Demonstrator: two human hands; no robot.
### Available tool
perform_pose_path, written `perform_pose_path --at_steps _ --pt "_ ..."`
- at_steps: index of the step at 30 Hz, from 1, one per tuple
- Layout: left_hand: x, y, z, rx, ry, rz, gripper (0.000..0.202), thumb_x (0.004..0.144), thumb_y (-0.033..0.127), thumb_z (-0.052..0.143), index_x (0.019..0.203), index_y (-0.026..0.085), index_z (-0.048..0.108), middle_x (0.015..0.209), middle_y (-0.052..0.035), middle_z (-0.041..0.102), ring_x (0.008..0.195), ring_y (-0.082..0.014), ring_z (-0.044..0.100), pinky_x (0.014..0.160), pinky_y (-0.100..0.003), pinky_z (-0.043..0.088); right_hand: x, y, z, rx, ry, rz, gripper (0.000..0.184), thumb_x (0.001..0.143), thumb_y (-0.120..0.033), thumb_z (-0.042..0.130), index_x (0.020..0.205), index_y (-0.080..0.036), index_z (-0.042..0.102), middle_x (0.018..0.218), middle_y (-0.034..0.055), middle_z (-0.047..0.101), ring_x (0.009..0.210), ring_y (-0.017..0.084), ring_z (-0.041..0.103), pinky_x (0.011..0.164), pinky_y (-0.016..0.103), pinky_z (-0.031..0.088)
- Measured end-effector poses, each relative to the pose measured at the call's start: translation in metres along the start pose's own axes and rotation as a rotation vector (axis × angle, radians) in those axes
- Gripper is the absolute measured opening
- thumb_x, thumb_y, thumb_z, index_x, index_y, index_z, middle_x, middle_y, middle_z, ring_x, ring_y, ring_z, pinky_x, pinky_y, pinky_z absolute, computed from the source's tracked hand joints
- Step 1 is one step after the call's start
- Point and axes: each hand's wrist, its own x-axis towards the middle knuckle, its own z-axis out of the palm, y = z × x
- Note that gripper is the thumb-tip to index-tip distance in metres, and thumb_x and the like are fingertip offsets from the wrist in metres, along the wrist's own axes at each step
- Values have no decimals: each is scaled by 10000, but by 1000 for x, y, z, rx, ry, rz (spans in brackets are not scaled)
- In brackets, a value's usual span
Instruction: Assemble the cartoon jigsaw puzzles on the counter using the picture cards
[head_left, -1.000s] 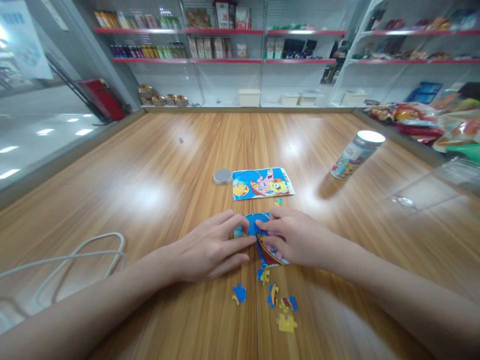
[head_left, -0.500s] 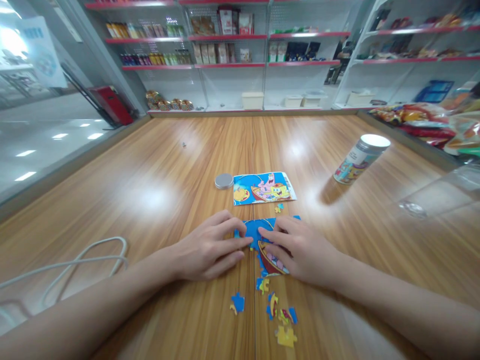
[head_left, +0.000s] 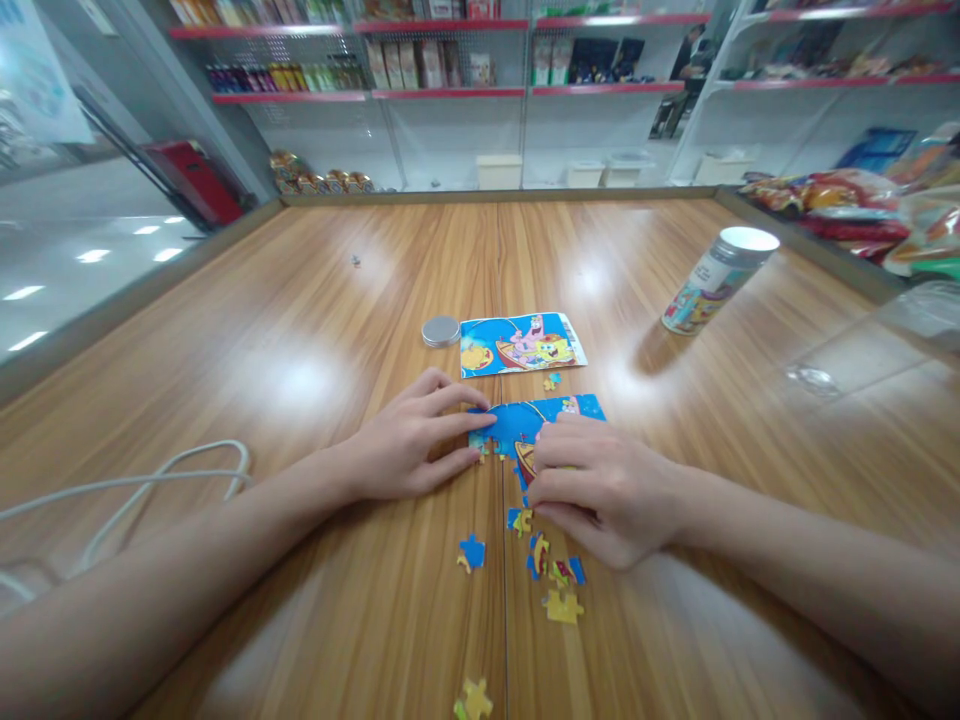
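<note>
A partly joined jigsaw puzzle (head_left: 510, 418) with a blue background and a red boat lies flat on the table. My left hand (head_left: 412, 440) rests at its left edge, fingers stretched out and fingertips on the blue pieces. Over the puzzle's lower right part bends my right hand (head_left: 600, 480), its fingers curled and thumb drawn in. Whatever its fingertips may hold is hidden. Just below them lies a loose blue-and-yellow puzzle piece (head_left: 519, 520). Several more loose pieces lie nearer me, among them a yellow piece (head_left: 562, 606) and a blue piece (head_left: 472, 552).
Beyond the puzzle lies a picture card (head_left: 521, 345) beside a round metal lid (head_left: 441, 331). A printed cylindrical can (head_left: 712, 282) stands at the right, near a clear plastic container (head_left: 862, 365). A white cable (head_left: 172, 475) loops at the left.
My right hand has slid down toward the puzzle's lower edge and its fingers have curled in. My left hand stays on the left edge. The view has tilted down, showing another yellow piece.
</note>
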Motion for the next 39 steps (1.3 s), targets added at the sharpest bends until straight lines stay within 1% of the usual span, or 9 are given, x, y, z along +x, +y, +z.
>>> perform_pose_path --at_steps 7,9,14,18,21,24,27,35,39 --pt "1 -2 2 -37 20 13 376 932 296 640 1300 219 638 1316 -96 625 1107 -250 543 1004 -440 454 10 -21 12 -79 17 44 188 947 -230 557 912 -150 724 783 57 610 744 188 521 676 342 361" --pt "2 -3 3 -51 22 25 365 939 297 633 1293 213 642 1319 -95 626 1111 -250 542 1015 -443 445 11 -24 13 -83 31 53 170 906 -161 552 862 -149 717 764 53 593 729 185 505 667 342 346" --pt "2 -3 3 -74 30 31 348 946 305 624 1281 215 651 1316 -97 629 1110 -251 541 1006 -442 450 4 -11 6 -85 219 119 142 774 -51 557 752 -151 656 717 32 562 688 164 477 660 342 318" --pt "1 -4 3 -81 27 31 366 945 282 625 1306 226 640 1322 -94 627 1119 -250 538 1010 -448 455 -2 2 3 -64 157 81 134 801 -76 566 805 -167 665 749 29 592 721 172 498 690 349 334" --pt "0 -4 3 -81 17 15 372 943 266 626 1313 227 639 1325 -95 626 1128 -250 536 1013 -448 458 -2 1 5 -75 118 81 123 859 -119 569 853 -162 684 768 37 606 749 181 514 702 352 337" --pt "0 -3 3 -75 13 13 383 942 261 623 1323 224 634 1325 -101 625 1137 -255 538 1021 -455 457 1 -7 8 -76 61 91 140 918 -263 610 890 -165 705 798 45 617 760 183 513 698 349 330" --pt "0 -2 3 -66 17 16 395 937 255 627 1331 225 628 1326 -104 623 1137 -255 541 1019 -456 462 3 -14 12 -67 -2 115 209 919 -373 651 891 -175 713 824 42 617 778 183 518 702 344 331" --pt "-1 -2 5 -37 17 26 402 951 239 596 1353 222 611 1324 -114 611 1138 -263 535 1010 -467 468 8 -18 22 -115 -1 186 321 950 -402 625 745 -155 648 792 46 608 767 178 509 704 335 347" --pt "-2 -3 5 -24 18 33 412 961 188 554 1369 228 595 1343 -111 598 1149 -260 523 1017 -471 466 8 -19 18 -61 13 188 186 958 -282 577 886 -155 691 836 56 606 802 187 513 720 343 348"
